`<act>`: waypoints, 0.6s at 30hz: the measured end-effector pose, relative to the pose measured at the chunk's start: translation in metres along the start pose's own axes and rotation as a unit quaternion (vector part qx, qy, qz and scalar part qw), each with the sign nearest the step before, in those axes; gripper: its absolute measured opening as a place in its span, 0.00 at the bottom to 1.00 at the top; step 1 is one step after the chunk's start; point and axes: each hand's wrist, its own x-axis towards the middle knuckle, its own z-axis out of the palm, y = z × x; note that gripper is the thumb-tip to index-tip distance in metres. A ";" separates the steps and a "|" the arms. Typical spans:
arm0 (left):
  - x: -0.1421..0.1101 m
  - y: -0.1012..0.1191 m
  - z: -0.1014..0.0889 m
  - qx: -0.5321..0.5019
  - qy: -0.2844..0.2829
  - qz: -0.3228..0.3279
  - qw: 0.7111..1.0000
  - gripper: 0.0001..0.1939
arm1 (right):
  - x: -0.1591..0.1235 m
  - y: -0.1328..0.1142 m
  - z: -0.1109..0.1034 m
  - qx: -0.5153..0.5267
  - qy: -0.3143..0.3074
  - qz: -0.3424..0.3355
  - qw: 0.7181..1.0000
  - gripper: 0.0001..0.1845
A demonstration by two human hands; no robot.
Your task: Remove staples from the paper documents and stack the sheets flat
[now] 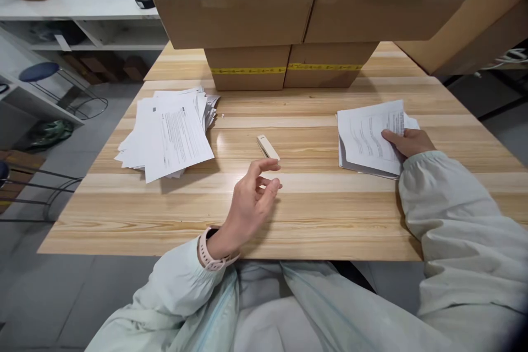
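My left hand (253,201) hovers over the middle of the wooden table (305,214), fingers bent and apart, with nothing in it. Just beyond its fingertips lies a small cream stapler (268,147). On the right, my right hand (410,142) grips printed paper sheets (369,140) at their right edge, thumb on top; its other fingers are hidden. Those sheets rest on or just above a small stack of paper, and I cannot tell which. A loose, uneven pile of printed papers (175,135) lies at the left of the table.
Large cardboard boxes (247,5) stand stacked at the table's back, the lower ones (251,80) with yellow tape. Another cardboard box (478,22) is at the back right. Left of the table are a white shelf (82,6) and a round blue stool (39,71).
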 end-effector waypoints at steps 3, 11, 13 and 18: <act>-0.005 0.004 -0.016 0.058 0.024 0.032 0.998 0.13 | -0.002 -0.008 -0.012 -0.088 -0.024 0.075 0.993 0.18; 0.009 -0.010 -0.124 0.469 0.142 0.195 0.850 0.16 | -0.105 -0.081 -0.043 -0.040 0.162 -0.152 0.974 0.20; 0.021 -0.025 -0.150 0.522 0.113 0.169 0.828 0.23 | -0.142 -0.114 -0.024 0.053 0.051 -0.261 0.963 0.16; 0.036 -0.050 -0.176 0.527 0.062 0.102 0.842 0.26 | -0.195 -0.171 0.045 0.175 -0.179 -0.385 0.888 0.14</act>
